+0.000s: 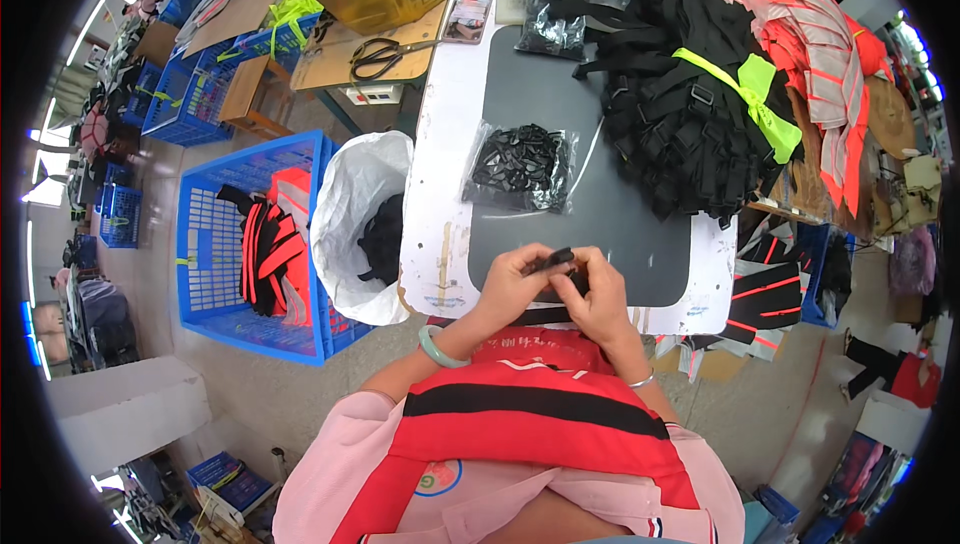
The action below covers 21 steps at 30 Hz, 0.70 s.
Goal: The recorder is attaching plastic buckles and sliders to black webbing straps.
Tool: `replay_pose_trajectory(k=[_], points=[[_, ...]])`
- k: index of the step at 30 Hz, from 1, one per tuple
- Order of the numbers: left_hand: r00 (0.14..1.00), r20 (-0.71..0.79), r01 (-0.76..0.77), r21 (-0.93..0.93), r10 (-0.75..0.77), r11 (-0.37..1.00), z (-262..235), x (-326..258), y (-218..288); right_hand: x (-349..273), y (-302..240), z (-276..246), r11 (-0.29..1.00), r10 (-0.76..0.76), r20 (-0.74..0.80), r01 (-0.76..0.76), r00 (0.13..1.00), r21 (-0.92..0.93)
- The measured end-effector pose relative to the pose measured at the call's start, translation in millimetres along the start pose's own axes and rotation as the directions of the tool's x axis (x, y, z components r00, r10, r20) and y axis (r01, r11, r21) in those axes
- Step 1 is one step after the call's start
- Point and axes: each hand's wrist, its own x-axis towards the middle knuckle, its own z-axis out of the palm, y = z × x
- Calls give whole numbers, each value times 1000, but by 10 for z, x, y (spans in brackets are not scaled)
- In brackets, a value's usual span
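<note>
My left hand [515,282] and my right hand [598,294] are together at the near edge of the dark grey mat [640,269]. Both are closed on a black strap [553,260], whose folded end pokes up between the fingers. Its lower part runs below the hands, and the fingers hide whether a buckle is on it. Beyond my left hand lies an open clear bag of small black plastic buckles [520,166]. To the far right of the mat, a large bundle of black straps with buckles [665,134] is tied with a neon yellow strip [745,99].
Left of the white table [435,144] stand a white sack [335,214] with black pieces inside and a blue crate [250,154] of red and black pieces. Scissors [380,59] and a phone [469,16] lie far left. Red-grey vests [825,64] are piled far right.
</note>
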Motion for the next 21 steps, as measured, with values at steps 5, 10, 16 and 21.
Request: replay_pose_trajectory(k=[5,10,16,21], points=[[995,-1,104,-25,-104,994,-166,86,329,142,-137,-166,996,32,89,-39,995,76],[985,-116,118,-83,-127,990,-192,246,483,128,1,-252,637,325,312,-450,893,626],[999,41,40,-102,-36,994,61,56,449,142,-212,-110,450,332,395,-512,856,732],[998,2,-68,-106,69,992,217,-48,398,73,-220,-104,268,292,386,-463,875,845]])
